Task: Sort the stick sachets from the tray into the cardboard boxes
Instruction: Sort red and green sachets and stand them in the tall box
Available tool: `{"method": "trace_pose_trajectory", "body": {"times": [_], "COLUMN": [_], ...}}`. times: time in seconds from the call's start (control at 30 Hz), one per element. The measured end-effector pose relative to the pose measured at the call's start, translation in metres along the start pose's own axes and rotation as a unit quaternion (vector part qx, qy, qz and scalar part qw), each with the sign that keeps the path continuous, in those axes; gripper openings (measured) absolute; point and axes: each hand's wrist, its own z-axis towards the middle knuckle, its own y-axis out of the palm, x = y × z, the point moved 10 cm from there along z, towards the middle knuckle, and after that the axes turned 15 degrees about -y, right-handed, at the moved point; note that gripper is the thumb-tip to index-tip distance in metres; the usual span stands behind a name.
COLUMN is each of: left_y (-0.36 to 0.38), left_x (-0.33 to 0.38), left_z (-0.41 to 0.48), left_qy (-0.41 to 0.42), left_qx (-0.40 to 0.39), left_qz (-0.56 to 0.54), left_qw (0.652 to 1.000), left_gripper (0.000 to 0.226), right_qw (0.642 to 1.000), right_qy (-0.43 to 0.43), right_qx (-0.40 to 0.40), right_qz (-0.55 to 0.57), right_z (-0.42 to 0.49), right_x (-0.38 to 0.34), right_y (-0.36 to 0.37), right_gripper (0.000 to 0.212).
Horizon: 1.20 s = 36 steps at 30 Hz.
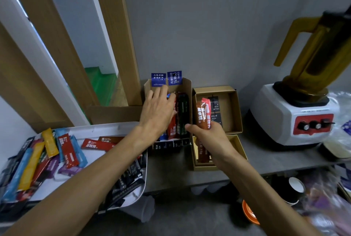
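two sachets [202, 115], one brown and one red, stood upright in the right hand [209, 137], whose fingers were curled tight round their lower ends, just above the near right box [238, 146]. the left hand [158, 111] lay with fingers straight and spread over the packed sachets [181, 116] standing in the tall left box [187, 91], pressing or steadying them; i could not tell whether a fingertip hooked the blue one beneath. the tray [106, 126] sat at the left of the table [171, 171], a loose heap [64, 152] of many colours lying in it.

from where i stood, the likeliest slip was in the right hand: it held two colours at once, so if both went down together one would land in the wrong box and the sort would be spoiled. the grip was low on the sticks, so one could have slid free and fallen between the boxes. the packed sachets looked propped by the left hand alone; lifted away carelessly, it might have let them slump forward over the box's front. the left forearm crossed right over the tray, whose near corner seemed to jut past the table edge, and a dragged elbow could have tipped it.
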Motion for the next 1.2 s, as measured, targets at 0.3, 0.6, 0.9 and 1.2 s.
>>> {"method": "trace_pose_trajectory", "body": {"times": [0.3, 0.6, 0.9, 1.2], "left_y": [0.019, 0.012, -0.043, -0.023], "left_x": [0.0, -0.004, -0.002, -0.05], "left_z": [-0.008, -0.008, -0.021, -0.011], "left_qy": [0.02, -0.002, -0.114, -0.233], "left_qx": [0.007, 0.017, -0.18, -0.185], "left_qz": [0.096, 0.077, -0.543, -0.628], "left_qw": [0.995, 0.997, 0.812, 0.719], "left_gripper": [0.075, 0.084, 0.023, 0.004], "right_qw": [1.0, 0.999, 0.992, 0.993], "right_qy": [-0.01, -0.016, -0.088, -0.004], "right_qx": [0.01, 0.007, -0.006, -0.069], "right_qz": [0.017, 0.036, -0.095, 0.093], "right_z": [0.004, 0.009, 0.017, 0.001], "right_x": [-0.003, -0.002, -0.015, 0.006], "right_y": [-0.003, 0.001, 0.016, 0.031], "right_gripper": [0.041, 0.038, 0.026, 0.037]}}
